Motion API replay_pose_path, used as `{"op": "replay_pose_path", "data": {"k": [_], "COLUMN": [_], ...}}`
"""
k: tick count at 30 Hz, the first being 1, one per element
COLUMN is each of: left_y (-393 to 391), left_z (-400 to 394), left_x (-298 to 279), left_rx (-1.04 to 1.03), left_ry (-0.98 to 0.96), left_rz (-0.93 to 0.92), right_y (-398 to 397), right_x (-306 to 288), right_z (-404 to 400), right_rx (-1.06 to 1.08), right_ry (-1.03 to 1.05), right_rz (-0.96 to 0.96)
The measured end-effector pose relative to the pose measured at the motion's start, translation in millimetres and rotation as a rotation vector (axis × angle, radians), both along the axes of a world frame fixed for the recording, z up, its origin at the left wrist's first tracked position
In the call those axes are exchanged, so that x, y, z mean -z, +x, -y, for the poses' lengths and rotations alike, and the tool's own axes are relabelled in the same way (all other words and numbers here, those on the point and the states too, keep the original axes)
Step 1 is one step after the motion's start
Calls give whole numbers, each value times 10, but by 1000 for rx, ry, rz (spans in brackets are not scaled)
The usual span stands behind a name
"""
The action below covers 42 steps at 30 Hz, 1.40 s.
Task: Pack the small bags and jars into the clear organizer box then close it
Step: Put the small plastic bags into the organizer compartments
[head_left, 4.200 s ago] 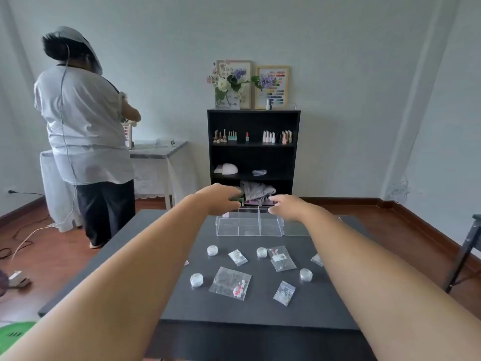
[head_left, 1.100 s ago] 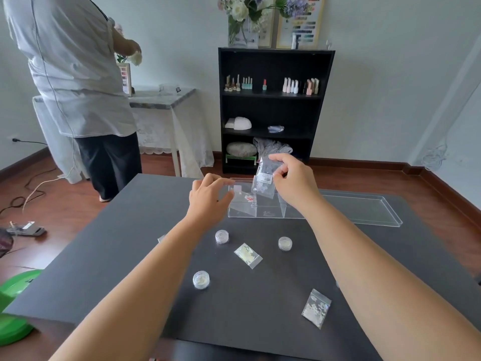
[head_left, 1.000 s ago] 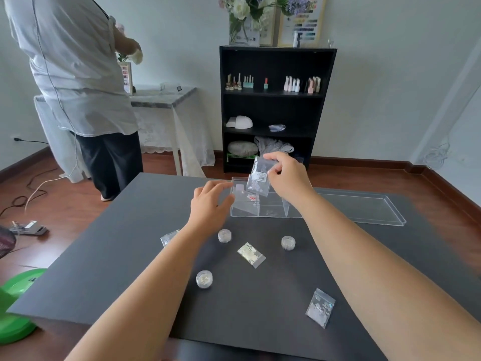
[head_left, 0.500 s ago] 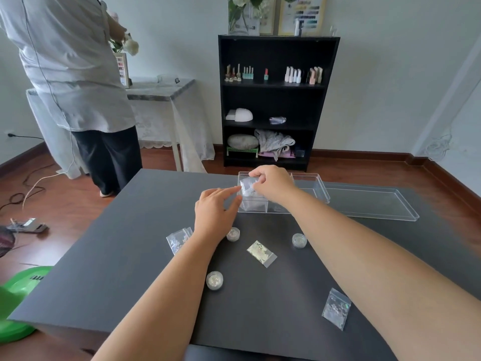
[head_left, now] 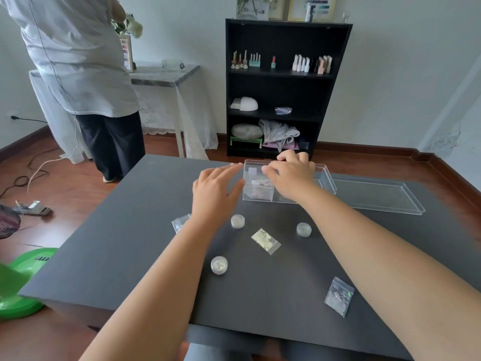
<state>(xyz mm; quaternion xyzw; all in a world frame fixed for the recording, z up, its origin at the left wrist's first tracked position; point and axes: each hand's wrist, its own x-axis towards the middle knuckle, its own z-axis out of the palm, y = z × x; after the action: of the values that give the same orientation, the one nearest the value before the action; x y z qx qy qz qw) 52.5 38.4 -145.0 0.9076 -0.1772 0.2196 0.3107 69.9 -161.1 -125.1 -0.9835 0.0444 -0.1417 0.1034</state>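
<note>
Reaching palm-down into the organizer box (head_left: pixel 326 178), right hand (head_left: pixel 291 175) fingers curled, grasp unclear; left hand (head_left: pixel 214 194) spread empty beside it.

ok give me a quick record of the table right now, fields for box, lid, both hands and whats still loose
box: clear plastic organizer box, open, small bags in its left compartment
lid: clear flat lid, on the dark table right of the box
right hand: over the box, fingers down inside
left hand: open, beside the box's left wall
loose jars: three small round clear jars
loose bags: three small clear zip bags
</note>
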Motion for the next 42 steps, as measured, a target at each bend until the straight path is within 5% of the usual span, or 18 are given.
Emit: {"op": "replay_pose_path", "data": {"k": [4, 7, 9, 20, 32, 42], "left_y": [6, -49, -100, -164, 190, 553], "left_z": [-481, -920, -1101, -1136, -469, 273], "left_x": [-153, -189, -198, -179, -624, -711], "left_rx": [19, 82, 119, 102, 177, 270], "left_ry": [154, 337, 338, 307, 0, 167], "left_rz": [-308, -644, -712, -740, -559, -439], "right_y": [-171, -249, -276, -430, -467, -445], "right_x": [-7, -13, 14, 124, 44, 34], "right_z": [382, 682, 770, 654, 627, 635], "right_rx": [20, 100, 148, 157, 177, 172], "right_ry": [13, -16, -11, 118, 121, 125], "right_rz": [139, 28, -65, -175, -281, -296]}}
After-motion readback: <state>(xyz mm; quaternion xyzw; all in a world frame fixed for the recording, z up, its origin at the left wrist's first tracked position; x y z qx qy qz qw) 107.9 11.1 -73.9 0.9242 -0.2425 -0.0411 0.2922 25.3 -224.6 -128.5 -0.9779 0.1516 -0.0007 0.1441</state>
